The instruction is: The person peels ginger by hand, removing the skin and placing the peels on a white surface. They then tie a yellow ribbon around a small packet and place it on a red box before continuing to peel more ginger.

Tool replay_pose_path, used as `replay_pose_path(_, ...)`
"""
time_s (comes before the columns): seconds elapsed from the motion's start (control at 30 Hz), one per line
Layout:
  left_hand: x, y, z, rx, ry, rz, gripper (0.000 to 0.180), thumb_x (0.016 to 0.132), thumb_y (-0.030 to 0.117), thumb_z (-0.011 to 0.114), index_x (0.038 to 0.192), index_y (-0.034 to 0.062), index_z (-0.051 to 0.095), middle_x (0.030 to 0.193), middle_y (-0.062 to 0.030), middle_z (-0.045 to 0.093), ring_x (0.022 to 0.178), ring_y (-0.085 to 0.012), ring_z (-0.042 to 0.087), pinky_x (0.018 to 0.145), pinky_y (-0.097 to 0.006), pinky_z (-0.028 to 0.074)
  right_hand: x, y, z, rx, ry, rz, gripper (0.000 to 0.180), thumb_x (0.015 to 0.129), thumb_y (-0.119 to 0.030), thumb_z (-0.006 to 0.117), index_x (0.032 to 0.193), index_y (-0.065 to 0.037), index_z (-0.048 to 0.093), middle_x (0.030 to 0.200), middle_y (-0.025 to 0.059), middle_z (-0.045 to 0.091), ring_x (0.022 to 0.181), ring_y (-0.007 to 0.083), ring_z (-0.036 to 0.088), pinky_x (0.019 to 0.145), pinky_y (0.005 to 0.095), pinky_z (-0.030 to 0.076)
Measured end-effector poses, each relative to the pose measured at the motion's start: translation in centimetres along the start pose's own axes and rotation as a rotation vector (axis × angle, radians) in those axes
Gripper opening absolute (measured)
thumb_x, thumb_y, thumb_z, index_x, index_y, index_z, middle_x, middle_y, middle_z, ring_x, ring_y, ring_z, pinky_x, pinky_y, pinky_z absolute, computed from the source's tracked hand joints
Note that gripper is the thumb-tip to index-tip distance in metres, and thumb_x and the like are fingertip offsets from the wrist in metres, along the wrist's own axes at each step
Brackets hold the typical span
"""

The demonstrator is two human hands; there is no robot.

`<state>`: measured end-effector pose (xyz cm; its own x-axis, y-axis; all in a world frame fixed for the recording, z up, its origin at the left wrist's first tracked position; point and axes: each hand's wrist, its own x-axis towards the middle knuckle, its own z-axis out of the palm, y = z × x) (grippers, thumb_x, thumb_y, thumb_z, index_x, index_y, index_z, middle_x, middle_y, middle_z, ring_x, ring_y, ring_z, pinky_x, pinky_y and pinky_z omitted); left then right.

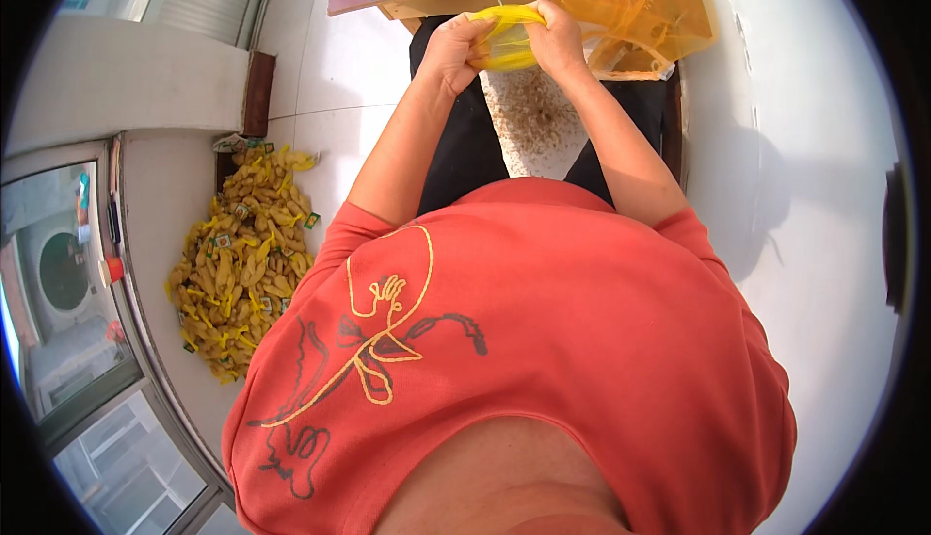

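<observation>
Out in front of my lap, a yellow mesh bag [508, 38] is stretched between both hands, its mouth pulled into a ring. My left hand [454, 53] grips its left edge with the fingers curled. On the other side my right hand [555, 42] pinches the rim between thumb and fingers. Through the loop I see pale mesh; whether anything lies inside I cannot tell. Just beyond the hands is the front edge of a low table [456, 1] with a red printed covering.
An orange mesh sheet [630, 1] drapes over the table's right part. Brown crumbs [533, 113] litter the floor between my legs. To the left lies a heap of filled yellow net bags [247, 254], with small tags. A white wall [805, 147] stands right, windows [68, 283] left.
</observation>
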<state>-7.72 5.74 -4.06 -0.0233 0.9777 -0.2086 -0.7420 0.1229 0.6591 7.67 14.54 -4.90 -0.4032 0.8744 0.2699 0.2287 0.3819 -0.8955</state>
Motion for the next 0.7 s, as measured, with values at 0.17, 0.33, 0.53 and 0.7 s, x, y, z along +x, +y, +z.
replay_pose_path(0.17, -0.8, -0.9, 3.4, 0.786, 0.345, 0.263, 0.014, 0.087, 0.018, 0.062, 0.088, 0.0038, 0.063, 0.067, 0.0026, 0.055, 0.051, -0.0051, 0.043, 0.048, -0.022, 0.036, 0.1, -1.4, 0.2, 0.429, 0.086, 0.234, 0.018, 0.086, -0.008, 0.051, 0.097, 0.001, 0.061, 0.082, 0.0119, 0.065, 0.076, 0.0218, 0.063, 0.066, 0.0322, 0.049)
replay_pose_path(0.33, -0.4, -1.0, 3.3, 0.546, 0.390, 0.152, 0.013, 0.091, 0.012, 0.053, 0.092, 0.0017, 0.060, 0.070, 0.0005, 0.056, 0.053, -0.0092, 0.045, 0.054, -0.023, 0.043, 0.3, -0.5, -0.3, 1.217, -0.182, 0.590, 0.016, 0.093, -0.005, 0.046, 0.106, -0.001, 0.053, 0.077, 0.0039, 0.052, 0.064, 0.0121, 0.050, 0.056, 0.0245, 0.042)
replay_pose_path(0.53, 0.9, -1.2, 0.5, 0.026, 0.368, 0.132, 0.019, 0.095, 0.008, 0.040, 0.106, 0.0002, 0.054, 0.088, -0.0056, 0.058, 0.070, -0.0121, 0.054, 0.065, -0.026, 0.048, -0.6, -0.7, -0.7, 1.025, -0.305, 0.614, 0.014, 0.092, -0.010, 0.049, 0.102, -0.002, 0.056, 0.074, 0.0040, 0.052, 0.056, 0.0104, 0.047, 0.048, 0.0249, 0.039)
replay_pose_path(0.7, 0.8, -1.5, 1.7, -0.255, 0.318, -0.032, 0.024, 0.097, 0.014, 0.039, 0.109, -0.0016, 0.054, 0.099, -0.0095, 0.061, 0.083, -0.0183, 0.060, 0.078, -0.032, 0.051, -0.9, -2.1, 0.2, 0.915, -0.068, 0.659, 0.016, 0.091, -0.013, 0.052, 0.099, -0.001, 0.058, 0.078, 0.0052, 0.058, 0.059, 0.0101, 0.051, 0.050, 0.0248, 0.041)
